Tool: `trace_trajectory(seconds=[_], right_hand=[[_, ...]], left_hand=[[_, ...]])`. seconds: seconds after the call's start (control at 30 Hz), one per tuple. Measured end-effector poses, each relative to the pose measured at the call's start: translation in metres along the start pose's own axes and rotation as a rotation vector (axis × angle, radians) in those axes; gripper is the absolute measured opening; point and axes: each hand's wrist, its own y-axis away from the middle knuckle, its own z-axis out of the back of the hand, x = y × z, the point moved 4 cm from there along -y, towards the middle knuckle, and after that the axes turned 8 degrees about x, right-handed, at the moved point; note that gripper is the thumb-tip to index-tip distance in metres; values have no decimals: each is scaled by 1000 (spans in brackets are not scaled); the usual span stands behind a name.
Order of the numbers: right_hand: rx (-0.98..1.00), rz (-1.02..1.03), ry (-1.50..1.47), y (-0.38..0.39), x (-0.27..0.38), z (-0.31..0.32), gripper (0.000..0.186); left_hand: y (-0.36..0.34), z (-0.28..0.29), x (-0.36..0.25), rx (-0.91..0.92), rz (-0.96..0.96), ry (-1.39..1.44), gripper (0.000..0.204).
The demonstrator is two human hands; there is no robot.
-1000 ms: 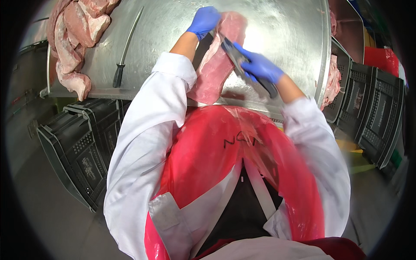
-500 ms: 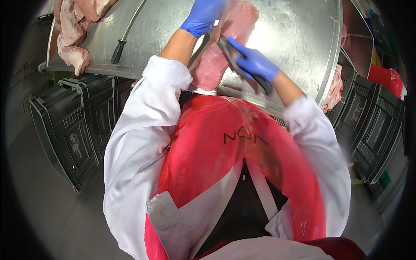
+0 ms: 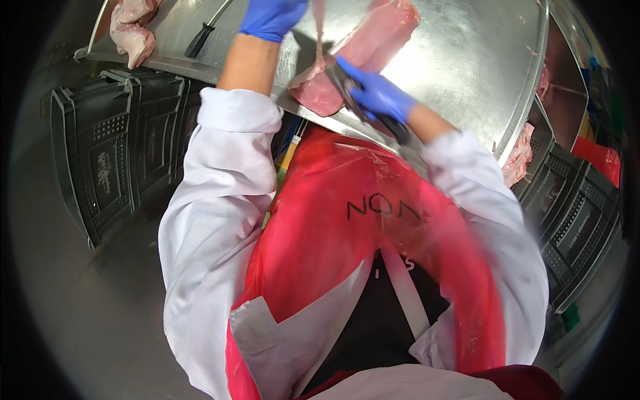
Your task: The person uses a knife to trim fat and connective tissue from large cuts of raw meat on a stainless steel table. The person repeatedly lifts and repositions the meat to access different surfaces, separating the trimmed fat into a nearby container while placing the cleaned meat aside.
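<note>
A long pink piece of boneless meat lies slantwise on the steel table, its near end close to the front edge. My right hand, in a blue glove, is closed round the black handle of a knife. The blade lies against the meat and is partly hidden by my fingers. My gloved left hand is at the upper edge, left of the meat, with its fingertips cut off by the frame. From beside it a thin strip of meat trim stretches taut down to the blade.
On the steel table a sharpening steel with a black handle lies at left, beside more raw meat. Dark plastic crates stand below left, others at right. Pale trimmings sit beyond the table's right edge.
My left hand has moved left and up, away from the meat, and the strip now stands stretched off it. The knife has shifted slightly along the meat. The view has shifted too.
</note>
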Motion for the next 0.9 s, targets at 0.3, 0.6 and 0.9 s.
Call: trace_trajectory(seconds=[0.3,0.6,0.9], right_hand=[[-25,46,164,-25,16,-6,71],[185,273,-228,-14,41,-37,72],[-21,385,-241,-4,32,-48,73]], left_hand=[[30,-47,-98,203,-84,341,20],[30,-91,-159,302,-94,322,21],[78,-377,22,1203,164,-13,12]])
